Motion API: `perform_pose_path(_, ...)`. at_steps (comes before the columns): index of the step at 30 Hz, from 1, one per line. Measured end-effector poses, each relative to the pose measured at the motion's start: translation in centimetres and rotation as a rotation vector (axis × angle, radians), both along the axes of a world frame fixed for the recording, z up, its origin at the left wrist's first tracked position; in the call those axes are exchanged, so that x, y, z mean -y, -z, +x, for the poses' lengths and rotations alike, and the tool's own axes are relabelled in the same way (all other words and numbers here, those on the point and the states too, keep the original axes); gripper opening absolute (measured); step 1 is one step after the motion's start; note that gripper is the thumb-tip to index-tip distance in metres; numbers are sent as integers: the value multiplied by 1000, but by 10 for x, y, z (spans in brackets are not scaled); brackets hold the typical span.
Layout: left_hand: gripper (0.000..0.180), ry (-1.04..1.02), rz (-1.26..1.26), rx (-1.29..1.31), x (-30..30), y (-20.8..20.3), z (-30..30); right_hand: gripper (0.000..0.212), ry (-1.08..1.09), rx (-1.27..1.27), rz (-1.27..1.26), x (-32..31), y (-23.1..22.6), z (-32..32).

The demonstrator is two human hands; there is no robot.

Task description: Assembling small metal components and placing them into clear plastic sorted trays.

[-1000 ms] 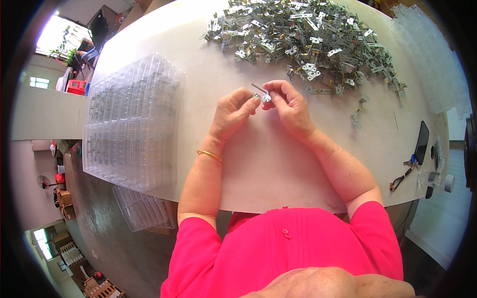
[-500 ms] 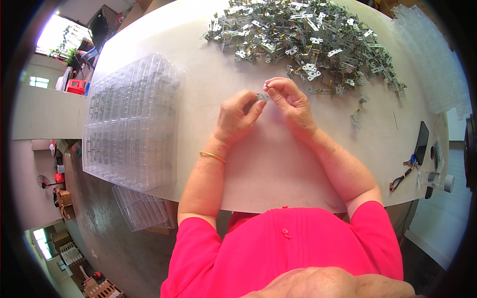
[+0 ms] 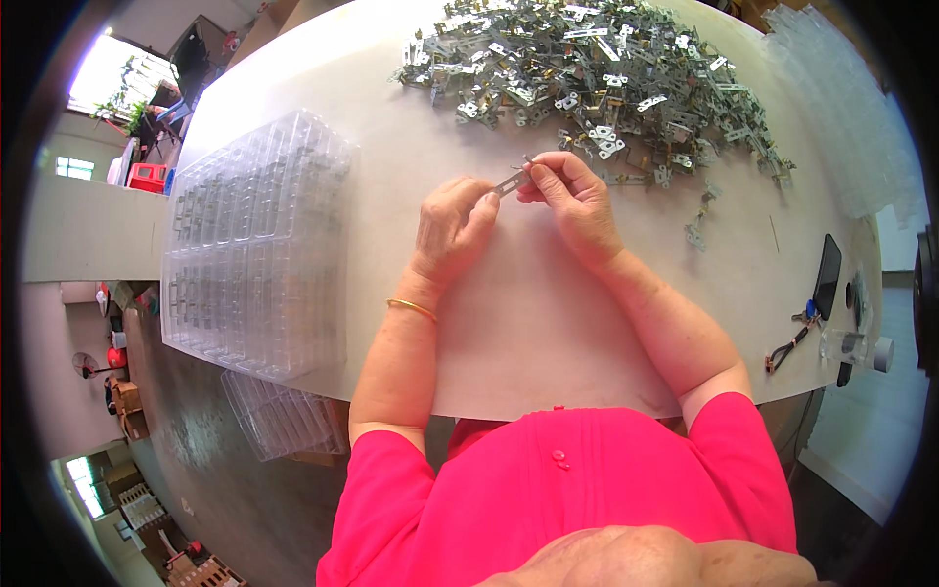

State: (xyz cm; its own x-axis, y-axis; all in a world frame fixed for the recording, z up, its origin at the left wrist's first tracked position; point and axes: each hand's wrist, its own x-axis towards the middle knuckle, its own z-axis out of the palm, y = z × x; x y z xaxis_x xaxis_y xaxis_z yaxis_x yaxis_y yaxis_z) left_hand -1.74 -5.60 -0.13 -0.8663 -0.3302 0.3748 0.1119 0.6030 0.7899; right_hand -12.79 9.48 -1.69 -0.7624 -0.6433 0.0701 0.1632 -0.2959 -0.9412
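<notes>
Between my two hands, just above the table, is a small flat metal bracket (image 3: 510, 184) with a slot in it. My left hand (image 3: 454, 223) pinches its near end between thumb and fingers. At its other end my right hand (image 3: 577, 201) is closed, thumb against forefinger, and a short thin metal bit sticks up beside those fingertips. Beyond both hands lies a large heap of similar metal brackets (image 3: 587, 78), some with brass-coloured parts. A few loose brackets (image 3: 700, 217) lie apart from the heap, to the right of my right hand.
A stack of clear plastic trays (image 3: 259, 245) holding metal parts stands on the left of the table (image 3: 548, 333). More clear trays (image 3: 279, 416) sit lower, beside the table edge. At right are a phone (image 3: 827, 277), keys on a strap (image 3: 790, 347) and clear plastic packaging (image 3: 841, 108).
The bracket has turned and now shows its slotted flat side between my hands. My left hand has shifted slightly left, and my right hand's fingers have closed lower on the far end.
</notes>
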Motion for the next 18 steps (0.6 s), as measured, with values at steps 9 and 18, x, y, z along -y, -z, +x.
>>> perform_pose_path(9,8,-60,21,-26,-6,5,-5,9,190,-262,53,3,14,-1)
perform_pose_path(18,7,-211,-444,-249,-9,7,-11,10,143,-459,256,-2,-2,12)
